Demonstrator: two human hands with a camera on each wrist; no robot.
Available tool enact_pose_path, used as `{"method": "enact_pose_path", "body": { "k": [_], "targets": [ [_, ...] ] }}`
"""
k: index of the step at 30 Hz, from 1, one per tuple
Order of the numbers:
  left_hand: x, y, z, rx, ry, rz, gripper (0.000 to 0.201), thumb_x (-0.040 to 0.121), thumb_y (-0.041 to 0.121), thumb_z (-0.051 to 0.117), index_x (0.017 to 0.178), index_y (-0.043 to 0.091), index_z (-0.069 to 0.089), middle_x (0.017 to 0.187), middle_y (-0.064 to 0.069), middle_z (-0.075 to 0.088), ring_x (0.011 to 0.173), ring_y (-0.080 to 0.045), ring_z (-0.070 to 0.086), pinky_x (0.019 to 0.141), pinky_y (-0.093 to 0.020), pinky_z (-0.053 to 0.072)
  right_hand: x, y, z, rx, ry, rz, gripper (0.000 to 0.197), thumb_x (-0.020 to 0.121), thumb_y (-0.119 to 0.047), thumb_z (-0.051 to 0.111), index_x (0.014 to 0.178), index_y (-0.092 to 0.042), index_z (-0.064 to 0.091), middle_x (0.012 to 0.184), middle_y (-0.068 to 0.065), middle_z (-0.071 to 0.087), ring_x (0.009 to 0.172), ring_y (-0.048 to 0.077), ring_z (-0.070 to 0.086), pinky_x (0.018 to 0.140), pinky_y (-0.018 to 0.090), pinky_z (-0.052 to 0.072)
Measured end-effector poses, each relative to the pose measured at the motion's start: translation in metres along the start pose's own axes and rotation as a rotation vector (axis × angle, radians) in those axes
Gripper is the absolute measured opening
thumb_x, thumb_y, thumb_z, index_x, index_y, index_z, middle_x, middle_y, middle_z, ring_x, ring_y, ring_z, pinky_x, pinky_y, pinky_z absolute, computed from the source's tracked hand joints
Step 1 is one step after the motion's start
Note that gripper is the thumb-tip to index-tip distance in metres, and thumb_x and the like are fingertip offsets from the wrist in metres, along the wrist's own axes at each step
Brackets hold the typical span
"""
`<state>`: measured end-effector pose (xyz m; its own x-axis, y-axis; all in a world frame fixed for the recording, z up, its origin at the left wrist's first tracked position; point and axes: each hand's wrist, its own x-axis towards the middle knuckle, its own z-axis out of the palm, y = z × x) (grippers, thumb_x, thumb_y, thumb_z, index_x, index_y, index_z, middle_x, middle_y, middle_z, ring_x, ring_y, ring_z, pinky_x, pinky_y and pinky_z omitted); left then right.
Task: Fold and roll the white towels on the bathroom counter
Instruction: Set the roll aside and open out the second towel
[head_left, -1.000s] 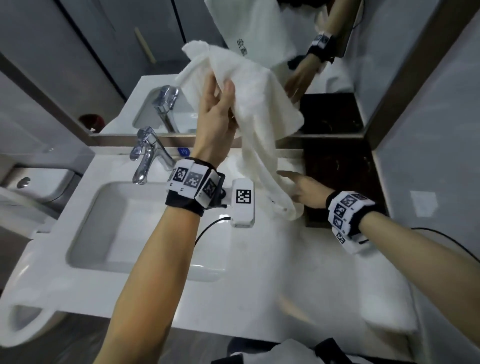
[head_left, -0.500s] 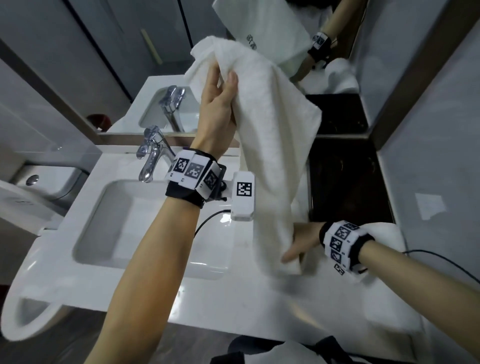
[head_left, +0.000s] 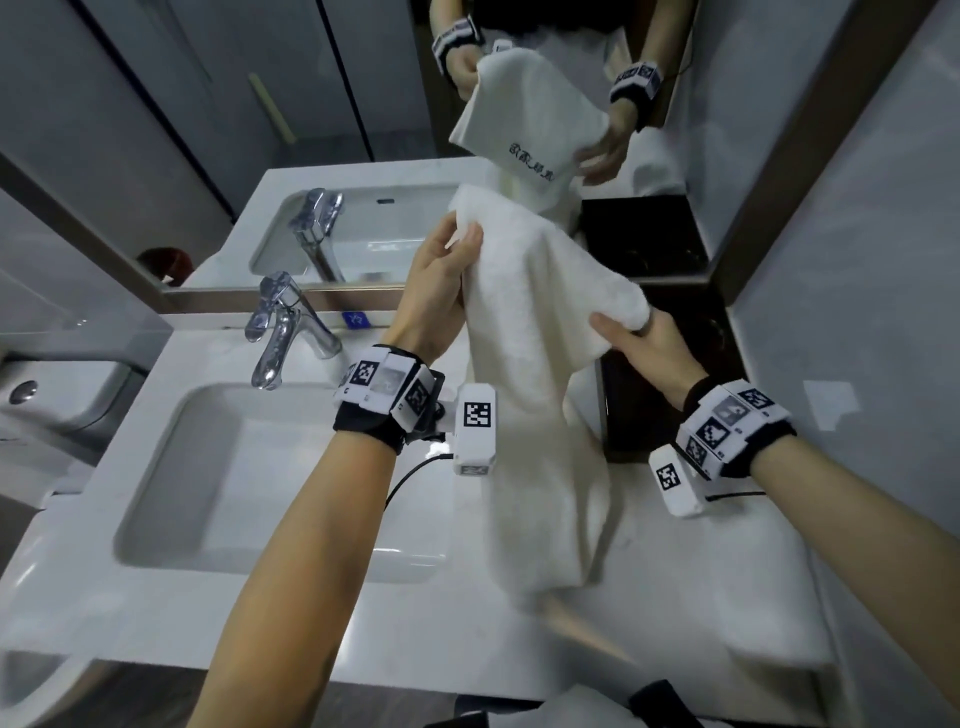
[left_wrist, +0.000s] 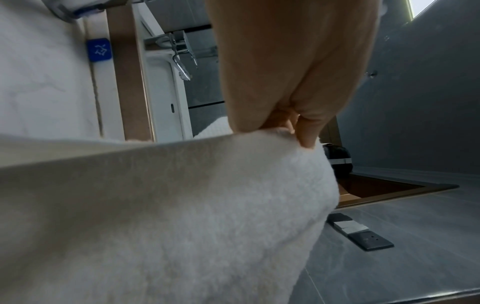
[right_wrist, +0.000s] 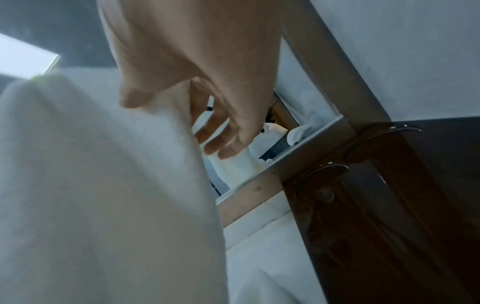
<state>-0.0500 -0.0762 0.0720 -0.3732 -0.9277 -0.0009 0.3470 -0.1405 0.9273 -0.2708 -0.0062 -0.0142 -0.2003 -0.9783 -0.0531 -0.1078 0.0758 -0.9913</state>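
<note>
White towel (head_left: 540, 374) held up in the air just right of the sink basin (head_left: 171, 499), its lower end draping to the counter (head_left: 322, 634) on that same side. Left hand (head_left: 441, 280) pinches the top corner nearest the basin, thumb against fingers. Right hand (head_left: 641, 345) grips the opposite top corner, farther right of the basin; its fingers look loosely curled behind the cloth, though the right wrist view is blurred. Faucet (head_left: 280, 327) stands behind the basin.
</note>
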Motion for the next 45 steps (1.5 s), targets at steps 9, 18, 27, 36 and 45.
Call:
{"method": "enact_pose_path", "body": {
  "k": [9, 18, 27, 36, 45],
  "targets": [
    [0.023, -0.017, -0.022, 0.04, 0.021, -0.058, 0.042, 0.095, 0.001, 0.048, 0.135, 0.012, 0.048, 0.128, -0.013, 0.059, 0.11, -0.022, 0.06, 0.09, -0.031, 0.051, 0.021, 0.012, -0.008, -0.041, 0.066, 0.142, 0.037, 0.097, -0.031, 0.046, 0.079, -0.003, 0.061, 0.085, 0.005, 0.065, 0.075, 0.008, 0.065, 0.067, 0.022, 0.056],
    [0.062, -0.078, -0.055, 0.312, 0.276, -0.248, 0.028, 0.095, -0.001, 0.049, 0.122, -0.005, 0.056, 0.096, -0.01, 0.065, 0.08, -0.016, 0.063, 0.073, -0.022, 0.053, 0.043, 0.025, -0.017, 0.139, 0.099, 0.159, 0.028, 0.092, -0.018, 0.057, 0.12, -0.011, 0.058, 0.109, 0.002, 0.068, 0.096, 0.011, 0.065, 0.083, 0.024, 0.052],
    [0.065, -0.142, -0.081, 0.323, 0.259, -0.515, 0.054, 0.091, 0.017, 0.061, 0.14, 0.004, 0.041, 0.134, -0.014, 0.051, 0.124, -0.028, 0.052, 0.108, -0.045, 0.041, 0.054, 0.061, -0.011, 0.047, 0.165, 0.378, 0.037, 0.083, 0.001, 0.065, 0.118, 0.006, 0.055, 0.121, 0.023, 0.061, 0.107, 0.027, 0.06, 0.092, 0.034, 0.048],
    [0.037, -0.165, -0.082, 0.647, 0.11, -0.499, 0.007, 0.09, 0.01, 0.062, 0.089, 0.003, 0.059, 0.075, -0.005, 0.062, 0.061, -0.014, 0.059, 0.048, -0.012, 0.046, 0.033, 0.085, -0.009, -0.335, 0.126, 0.322, 0.013, 0.084, -0.026, 0.068, 0.081, -0.013, 0.068, 0.081, -0.002, 0.069, 0.071, 0.006, 0.059, 0.07, 0.025, 0.045],
    [0.029, -0.117, -0.059, 0.484, 0.227, -0.114, 0.013, 0.098, 0.022, 0.048, 0.098, 0.011, 0.056, 0.085, -0.005, 0.054, 0.074, -0.009, 0.055, 0.064, -0.018, 0.047, 0.015, 0.039, -0.008, 0.013, 0.103, 0.079, 0.013, 0.095, -0.03, 0.05, 0.1, -0.035, 0.061, 0.101, -0.012, 0.067, 0.095, 0.004, 0.062, 0.079, 0.015, 0.049]
  ]
}}
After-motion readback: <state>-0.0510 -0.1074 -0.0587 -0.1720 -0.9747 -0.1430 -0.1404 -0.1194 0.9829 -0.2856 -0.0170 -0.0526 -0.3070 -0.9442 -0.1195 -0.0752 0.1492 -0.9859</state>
